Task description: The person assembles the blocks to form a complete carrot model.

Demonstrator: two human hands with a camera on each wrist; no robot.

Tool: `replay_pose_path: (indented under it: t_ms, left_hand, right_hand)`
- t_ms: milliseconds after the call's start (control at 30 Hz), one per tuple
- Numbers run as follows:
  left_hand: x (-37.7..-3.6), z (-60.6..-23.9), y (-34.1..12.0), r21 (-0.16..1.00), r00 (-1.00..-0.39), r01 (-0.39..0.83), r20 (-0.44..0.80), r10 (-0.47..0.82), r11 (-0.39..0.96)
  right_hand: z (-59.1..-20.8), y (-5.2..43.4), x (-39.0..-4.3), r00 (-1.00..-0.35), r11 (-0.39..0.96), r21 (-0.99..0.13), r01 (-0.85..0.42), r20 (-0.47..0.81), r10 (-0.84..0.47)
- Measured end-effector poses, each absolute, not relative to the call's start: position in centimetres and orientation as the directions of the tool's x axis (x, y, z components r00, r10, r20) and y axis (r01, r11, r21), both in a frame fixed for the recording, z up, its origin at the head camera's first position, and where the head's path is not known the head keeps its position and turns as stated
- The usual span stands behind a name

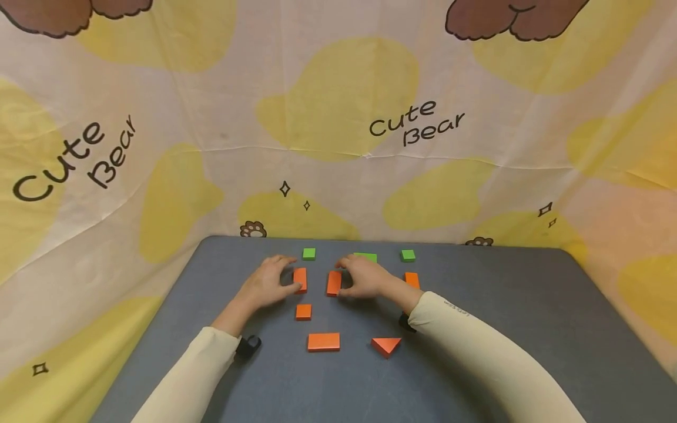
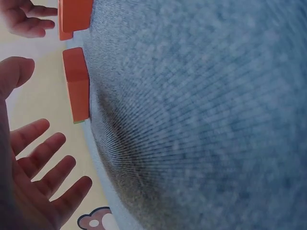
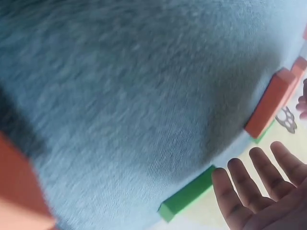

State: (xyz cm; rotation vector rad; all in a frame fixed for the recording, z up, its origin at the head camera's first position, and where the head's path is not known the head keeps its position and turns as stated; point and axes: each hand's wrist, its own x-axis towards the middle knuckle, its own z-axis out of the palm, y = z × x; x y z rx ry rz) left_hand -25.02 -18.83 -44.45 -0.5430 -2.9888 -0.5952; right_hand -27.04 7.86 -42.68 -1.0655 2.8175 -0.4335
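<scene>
Two upright-laid orange rectangular blocks lie side by side, a left block (image 1: pixel 300 281) and a right block (image 1: pixel 334 284), with a gap between them. My left hand (image 1: pixel 268 283) is at the outer side of the left block, thumb and fingers spread apart. In the left wrist view its fingers (image 2: pixel 43 148) are parted and hold nothing. On the other side, my right hand (image 1: pixel 366 276) reaches over beside the right block, thumb near its lower end. Its fingers (image 3: pixel 256 184) look extended in the right wrist view, apart from the orange block (image 3: pixel 272 102).
Along the back sit a small green square (image 1: pixel 309 254), a green rectangle (image 1: pixel 366 257) and another green square (image 1: pixel 408 255). Nearer are an orange square (image 1: pixel 304 312), an orange rectangle (image 1: pixel 324 342) and an orange triangle (image 1: pixel 386 345). An orange block (image 1: pixel 412 280) shows beyond the right forearm.
</scene>
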Motion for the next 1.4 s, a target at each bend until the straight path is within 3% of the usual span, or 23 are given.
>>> replay_pose_path:
  t_ms: [433, 1000, 1400]
  left_hand:
    - [-25.9, -44.9, -18.4, 0.389, -0.932, 0.354, 0.069, 0.357, 0.850]
    - [-26.3, -44.8, -18.0, 0.403, -0.936, 0.325, 0.011, 0.351, 0.856]
    - [-26.2, -44.3, -17.9, 0.373, -0.935, 0.327, -0.008, 0.355, 0.868]
  right_hand:
    - [-43.1, 6.1, -27.2, -0.777, 0.759, -0.247, -0.602, -0.038, -0.629]
    - [-43.4, 6.4, -27.5, -0.782, 0.737, -0.361, -0.571, -0.034, -0.622]
    - [-43.1, 10.0, -26.9, -0.808, 0.739, -0.422, -0.525, -0.026, -0.589]
